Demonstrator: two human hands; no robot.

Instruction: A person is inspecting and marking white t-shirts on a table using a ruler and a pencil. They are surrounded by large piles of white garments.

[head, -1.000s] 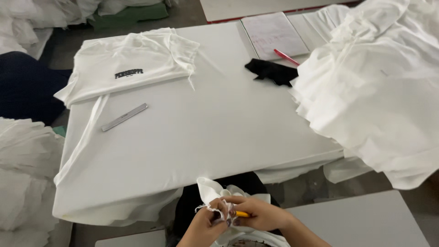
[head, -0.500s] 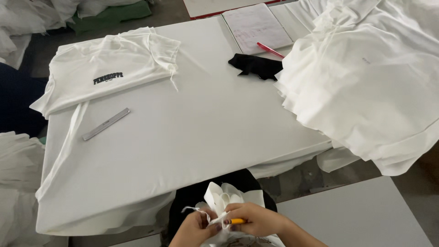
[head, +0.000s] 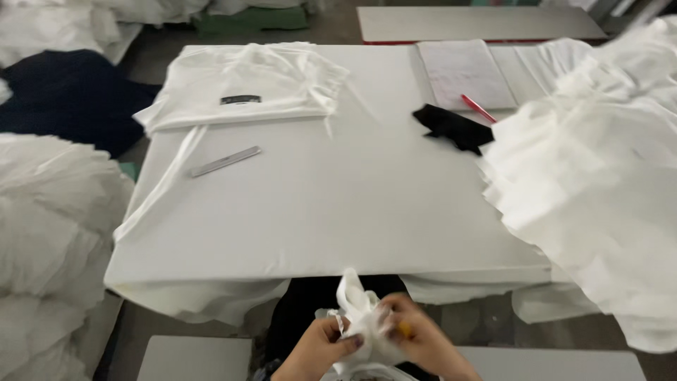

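Lighting is even, soft and moderately bright, with no harsh glare. The white table (head: 338,212) reads flat; faint shading runs under its near edge. The whole frame is soft. The hands (head: 374,342) below the near edge are smeared by motion blur. The white pile (head: 599,190) at the right edge is washed out, folds barely resolved. Dark cloth (head: 67,99) beyond the far left corner shows no detail.

folded white shirt (head: 243,88) | metal ruler (head: 226,161) | black cloth (head: 451,128) | red pen (head: 478,108) | paper sheet (head: 465,74)
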